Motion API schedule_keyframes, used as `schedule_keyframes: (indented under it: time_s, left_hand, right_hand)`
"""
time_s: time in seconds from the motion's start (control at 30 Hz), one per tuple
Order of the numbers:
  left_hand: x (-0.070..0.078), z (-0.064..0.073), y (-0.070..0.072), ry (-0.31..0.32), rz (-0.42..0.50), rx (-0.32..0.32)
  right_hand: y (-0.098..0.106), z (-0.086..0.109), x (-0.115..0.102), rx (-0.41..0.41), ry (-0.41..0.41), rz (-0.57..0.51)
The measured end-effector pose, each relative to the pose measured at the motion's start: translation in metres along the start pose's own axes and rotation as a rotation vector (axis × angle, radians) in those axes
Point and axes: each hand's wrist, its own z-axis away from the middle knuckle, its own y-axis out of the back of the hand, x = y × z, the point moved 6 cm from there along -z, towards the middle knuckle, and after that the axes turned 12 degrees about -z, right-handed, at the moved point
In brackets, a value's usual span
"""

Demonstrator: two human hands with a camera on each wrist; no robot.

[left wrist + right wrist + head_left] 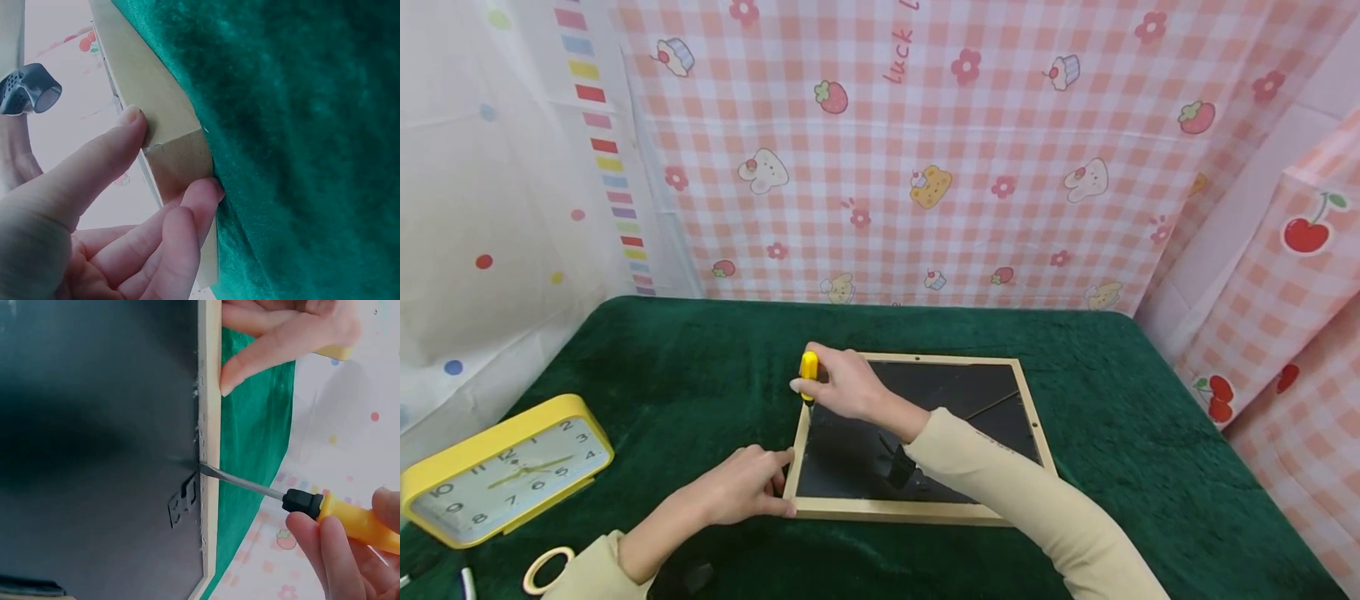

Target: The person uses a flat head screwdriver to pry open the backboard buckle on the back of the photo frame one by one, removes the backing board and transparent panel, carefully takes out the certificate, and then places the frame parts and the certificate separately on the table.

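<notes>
A wooden picture frame [917, 507] lies with its black backing board [865, 458] facing up on green cloth. My right hand [846, 385] grips the yellow handle of a flat-blade screwdriver [808, 375] at the frame's left side. In the right wrist view, the screwdriver tip [207, 469] meets the inner edge of the wooden strip, close to a small black metal tab [182, 501]. My left hand [737, 487] holds the near left corner, its thumb [122, 134] on the front face and its fingers [194, 206] round on the left side.
A yellow alarm clock [512, 471] stands at the left. Near it lie a cream ring [538, 575] and a white-ended pen [467, 583]. A black stand leg [1000, 404] lies slanted across the backing board. Patterned curtains [925, 150] hang behind the table.
</notes>
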Motion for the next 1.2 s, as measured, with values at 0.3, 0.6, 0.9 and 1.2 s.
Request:
schedule_keyframes:
  time_s: [0.3,0.6,0.9,1.2]
  left_hand:
    - [-0.001,0.002,0.001,0.028,0.012,-0.011]
    - [0.0,0.002,0.002,0.028,0.002,0.017]
    - [0.0,0.002,0.003,0.003,0.004,0.032]
    - [-0.029,-0.012,0.015,0.022,0.121,0.097]
  right_hand:
    - [-0.002,0.002,-0.001,0.044,0.009,0.026]
    - [0.012,0.019,0.028,0.007,-0.086,-0.3]
    - [0.07,0.062,0.071,0.185,-0.264,-0.627]
    - [0.142,0.137,0.124,0.328,-0.52,-0.704]
